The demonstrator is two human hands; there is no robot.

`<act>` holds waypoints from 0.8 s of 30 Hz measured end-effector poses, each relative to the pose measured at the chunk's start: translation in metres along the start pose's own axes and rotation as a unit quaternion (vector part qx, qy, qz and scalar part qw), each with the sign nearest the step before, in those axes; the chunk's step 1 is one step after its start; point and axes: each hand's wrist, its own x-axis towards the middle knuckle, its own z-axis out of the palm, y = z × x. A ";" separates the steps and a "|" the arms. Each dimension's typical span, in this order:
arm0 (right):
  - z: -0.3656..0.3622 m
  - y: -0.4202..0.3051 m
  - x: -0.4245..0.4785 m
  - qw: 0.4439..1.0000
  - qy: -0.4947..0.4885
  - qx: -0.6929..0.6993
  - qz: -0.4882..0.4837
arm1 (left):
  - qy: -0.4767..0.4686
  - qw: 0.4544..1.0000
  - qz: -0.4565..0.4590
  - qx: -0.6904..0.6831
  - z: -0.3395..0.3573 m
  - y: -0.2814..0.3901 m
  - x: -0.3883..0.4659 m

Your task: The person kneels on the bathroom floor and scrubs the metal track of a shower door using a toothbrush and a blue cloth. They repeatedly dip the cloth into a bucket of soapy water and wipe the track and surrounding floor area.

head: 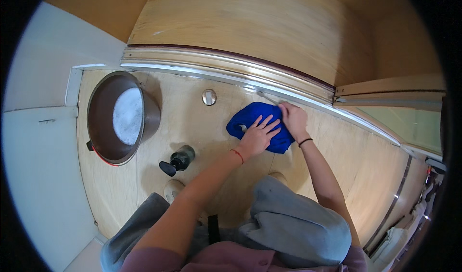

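A crumpled blue cloth [249, 111] lies on the pale wood-look floor, just in front of a sliding-door track. My left hand [257, 138] rests flat on it with fingers spread. Beyond the cloth's right edge, my right hand [294, 118] is closed on a thin stick-like tool [269, 98], whose far end reaches to the base of the track. The grip hides the rest of that tool, and its exact kind cannot be told. A dark pump bottle [183, 157] is on the floor to the left, near my shoe.
A brown bucket [151, 116] with foamy water stands at the left by the white wall. A round metal piece, perhaps a door stop [209, 97], sits on the floor. The raised metal door track [231, 64] runs across ahead. A glass-panelled door [404, 122] is at the right.
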 end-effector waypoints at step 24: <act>-0.044 0.103 -0.045 0.986 0.114 -0.114 0.053 | -0.063 0.998 -0.007 0.022 0.006 0.004 0.010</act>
